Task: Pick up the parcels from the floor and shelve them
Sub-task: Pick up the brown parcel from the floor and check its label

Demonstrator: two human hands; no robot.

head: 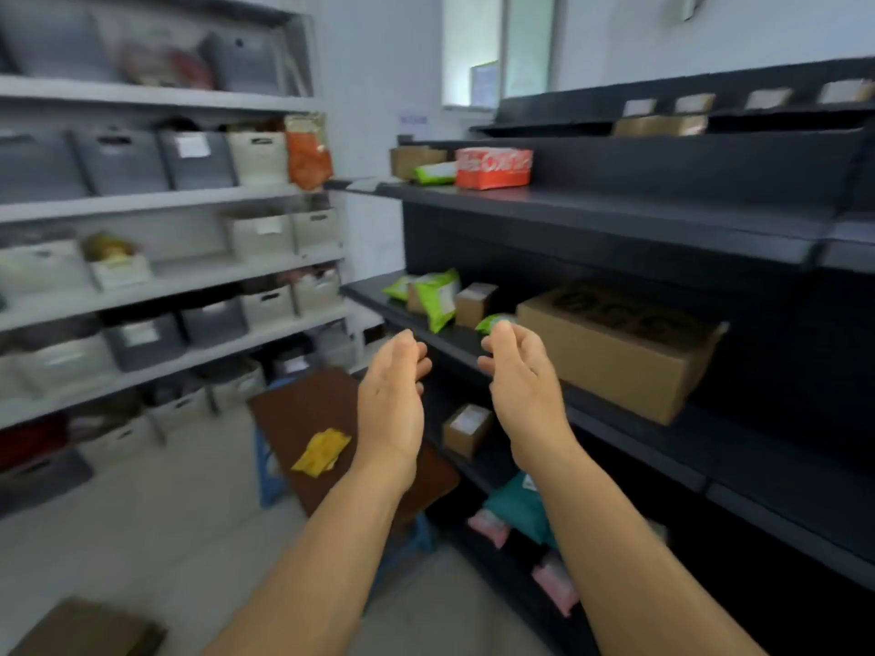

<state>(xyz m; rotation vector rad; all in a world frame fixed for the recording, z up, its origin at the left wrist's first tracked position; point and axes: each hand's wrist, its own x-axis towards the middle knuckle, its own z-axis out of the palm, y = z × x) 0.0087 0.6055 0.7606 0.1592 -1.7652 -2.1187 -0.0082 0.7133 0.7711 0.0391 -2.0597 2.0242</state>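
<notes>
Though only the head view is on offer, and it is smeared by motion, the main facts read clearly. Both hands are raised in front of the dark shelving point(615, 215) on the right. The left hand point(390, 395) is empty, palm turned inward, its grip apart with the fingers loosely curled. The right hand point(521, 376) is just in front of a small green packet point(492, 321) at the edge of the middle shelf; its fingertips point(502, 331) are bunched together, and I cannot tell whether they pinch the packet or merely overlap it.

On that same shelf sit a large cardboard box point(615, 348), a small brown box point(476, 303) and more green packets point(433, 295). Another small labelled box point(466, 428) sits one shelf lower, with teal and pink soft parcels point(511, 508) lower again. A yellow packet point(322, 452) lies on a brown stool surface point(303, 409), and a brown cardboard piece point(90, 627) lies on the floor at bottom left, so some collecting probably remains.

The risks, as I judge them: the large cardboard box overhangs the shelf lip and tilts outward, so a knock from the right forearm could tip it off. The green packet sits right at the edge and could slide down if released carelessly. The stool stands close by the feet, an easy thing to bump when turning.
</notes>
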